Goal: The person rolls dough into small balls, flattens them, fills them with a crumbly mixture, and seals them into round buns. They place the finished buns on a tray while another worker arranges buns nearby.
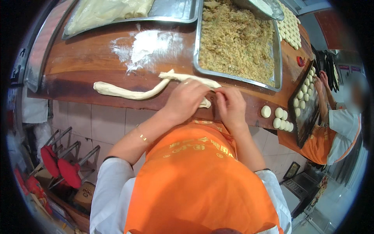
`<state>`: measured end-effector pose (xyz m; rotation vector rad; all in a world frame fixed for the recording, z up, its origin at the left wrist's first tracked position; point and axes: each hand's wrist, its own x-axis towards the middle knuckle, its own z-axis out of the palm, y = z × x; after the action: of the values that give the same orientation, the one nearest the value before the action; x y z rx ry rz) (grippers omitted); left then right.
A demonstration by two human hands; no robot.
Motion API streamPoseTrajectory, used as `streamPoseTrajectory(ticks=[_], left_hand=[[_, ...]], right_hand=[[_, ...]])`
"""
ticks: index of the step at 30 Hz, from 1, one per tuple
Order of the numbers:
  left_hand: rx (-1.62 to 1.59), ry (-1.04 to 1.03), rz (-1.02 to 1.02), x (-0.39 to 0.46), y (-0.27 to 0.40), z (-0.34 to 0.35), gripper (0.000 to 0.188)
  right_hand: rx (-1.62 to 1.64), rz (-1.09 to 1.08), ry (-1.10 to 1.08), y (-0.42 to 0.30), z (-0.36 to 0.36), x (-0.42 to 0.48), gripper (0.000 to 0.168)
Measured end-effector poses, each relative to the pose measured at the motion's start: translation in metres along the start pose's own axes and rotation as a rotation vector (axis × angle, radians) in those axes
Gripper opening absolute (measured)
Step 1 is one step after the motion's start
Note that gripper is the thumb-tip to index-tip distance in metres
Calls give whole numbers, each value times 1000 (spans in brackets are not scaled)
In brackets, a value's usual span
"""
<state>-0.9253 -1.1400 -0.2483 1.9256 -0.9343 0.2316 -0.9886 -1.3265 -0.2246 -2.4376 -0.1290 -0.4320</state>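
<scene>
Two ropes of pale dough lie at the front edge of the wooden table. One dough rope [125,91] curves off to the left, and its right end meets the other dough rope [191,77]. My left hand [187,99] curls over this second rope, hiding part of it. Against its right end, my right hand [233,105] pinches the dough with thumb and fingers. A stub of dough [205,103] pokes out below my left fingers; whether it joins the rope is hidden. Both hands nearly touch each other.
Behind my hands stands a metal tray of crumbly filling [236,44], with a metal bowl of white powder [263,8] at its far edge. Flour [146,46] dusts the table. Round dough pieces [282,118] sit at right, near a co-worker's hands [320,82] at a dark baking tray [312,108].
</scene>
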Motion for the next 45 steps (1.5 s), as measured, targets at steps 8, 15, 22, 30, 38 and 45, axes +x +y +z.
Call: streamPoseTrajectory(ticks=[8, 15, 22, 30, 38, 45], left_hand=[[-1, -224, 457, 46, -19, 54, 17], [171, -583, 461, 46, -6, 71, 59], [270, -530, 506, 60, 3, 80, 51], [100, -597, 481, 47, 21, 65, 51], [260, -347, 288, -21, -1, 9, 43], [182, -492, -7, 0, 9, 11, 21]], right_hand=[[60, 218, 261, 25, -48, -6, 11], [-101, 191, 102, 73, -61, 41, 26], [-498, 417, -301, 98, -60, 111, 88], [-499, 177, -333, 143, -44, 114, 42], [-630, 43, -362, 150, -42, 111, 10], [245, 607, 87, 188, -43, 107, 23]])
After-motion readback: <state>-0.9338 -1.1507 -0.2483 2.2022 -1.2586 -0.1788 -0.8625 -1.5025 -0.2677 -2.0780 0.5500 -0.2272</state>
